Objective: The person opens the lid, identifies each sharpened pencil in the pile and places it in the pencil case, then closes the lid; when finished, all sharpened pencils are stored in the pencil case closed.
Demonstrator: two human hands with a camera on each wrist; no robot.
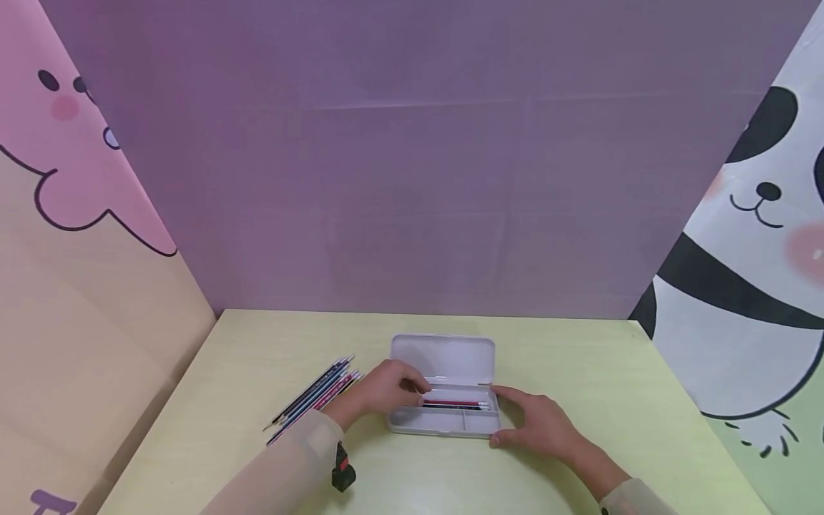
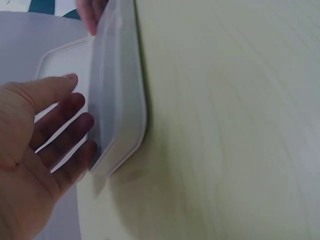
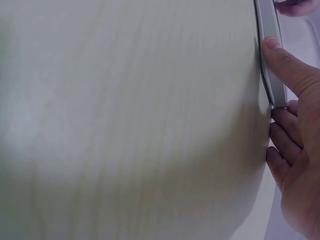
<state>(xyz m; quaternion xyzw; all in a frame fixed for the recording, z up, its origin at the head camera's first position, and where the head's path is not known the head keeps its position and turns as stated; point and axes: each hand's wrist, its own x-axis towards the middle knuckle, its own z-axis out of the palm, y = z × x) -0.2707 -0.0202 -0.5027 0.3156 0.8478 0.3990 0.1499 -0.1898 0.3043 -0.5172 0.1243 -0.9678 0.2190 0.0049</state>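
Observation:
A white pencil case point(image 1: 444, 357) lies on the table with its lid raised at the back. Several pencils point(image 1: 455, 405), one red and others dark, lie lengthwise in its long rear compartment. My left hand point(image 1: 389, 386) is over the case's left end, its fingers loosely bent. In the left wrist view, thumb and fingers point(image 2: 65, 127) stand apart with nothing between them, right at the case's edge point(image 2: 130, 100). At the right end, my right hand point(image 1: 537, 425) grips the case, thumb on the front wall point(image 3: 274, 75) and fingers round the end.
Left of the case, a loose bundle of pencils point(image 1: 315, 397) lies slantwise on the pale table point(image 1: 579, 357), partly behind my left forearm. A small black device point(image 1: 343, 476) hangs at the left sleeve. A purple backdrop point(image 1: 412, 179) rises behind the table.

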